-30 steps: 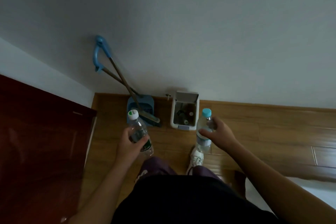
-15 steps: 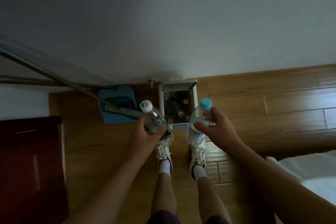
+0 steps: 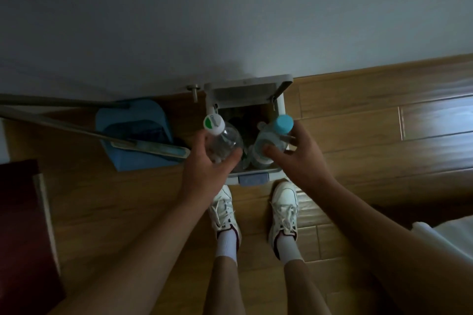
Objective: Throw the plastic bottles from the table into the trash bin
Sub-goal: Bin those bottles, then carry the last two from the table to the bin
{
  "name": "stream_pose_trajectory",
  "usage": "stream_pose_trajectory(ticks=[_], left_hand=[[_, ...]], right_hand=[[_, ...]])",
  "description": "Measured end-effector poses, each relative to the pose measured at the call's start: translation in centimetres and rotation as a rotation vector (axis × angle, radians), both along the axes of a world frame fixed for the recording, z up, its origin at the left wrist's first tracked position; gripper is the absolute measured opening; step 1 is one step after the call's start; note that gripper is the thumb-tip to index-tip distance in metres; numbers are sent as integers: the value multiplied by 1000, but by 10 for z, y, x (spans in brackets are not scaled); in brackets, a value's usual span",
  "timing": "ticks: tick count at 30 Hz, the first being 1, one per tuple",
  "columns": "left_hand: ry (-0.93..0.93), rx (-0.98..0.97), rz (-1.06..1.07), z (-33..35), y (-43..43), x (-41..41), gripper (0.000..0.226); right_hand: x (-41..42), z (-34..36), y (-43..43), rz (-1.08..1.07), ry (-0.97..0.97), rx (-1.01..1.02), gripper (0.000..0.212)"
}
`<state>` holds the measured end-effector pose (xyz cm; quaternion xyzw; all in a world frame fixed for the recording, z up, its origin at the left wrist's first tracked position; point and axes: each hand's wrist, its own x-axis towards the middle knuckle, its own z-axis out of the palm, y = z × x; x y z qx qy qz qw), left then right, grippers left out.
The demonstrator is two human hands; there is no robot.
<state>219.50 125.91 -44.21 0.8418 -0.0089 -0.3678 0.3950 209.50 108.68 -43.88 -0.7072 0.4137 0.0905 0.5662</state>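
A white trash bin (image 3: pixel 280 107) stands against the wall with its lid up, dark bottles dimly visible inside. My left hand (image 3: pixel 204 166) grips a clear bottle with a white-and-green cap (image 3: pixel 222 138) over the bin's left side. My right hand (image 3: pixel 299 156) grips a clear bottle with a light blue cap (image 3: pixel 273 135) over the bin's right side. Both bottles point cap-up and lean toward the wall.
A blue dustpan (image 3: pixel 133 133) with a long-handled broom (image 3: pixel 76 130) lies on the wooden floor left of the bin. A dark red cabinet (image 3: pixel 23 233) stands at the left edge. My white shoes (image 3: pixel 284 210) stand just before the bin. White bedding (image 3: pixel 448 235) shows at right.
I have stepped up to the bin and looked further down. Both hands have carried their bottles forward until they hang over the bin's opening.
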Motion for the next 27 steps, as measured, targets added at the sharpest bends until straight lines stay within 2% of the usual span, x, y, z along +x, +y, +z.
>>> stream_pose_trajectory(ticks=[5,10,17,22,27], left_hand=[[-33,57,-49,5,6,-4,57],[-123,81,-104,7,3,3,42],[-247,2,-164,-13,-6,11,56],[-265,61,-193,-38,-13,10,58],[-263,157,-198,-40,7,-7,42]], right_hand=[[3,4,0,71,41,-30,56],[10,4,-10,105,43,-117,53],[26,-14,-18,71,-52,-181,49],[30,-42,-12,93,30,-185,52],[6,-48,4,176,110,-213,44]])
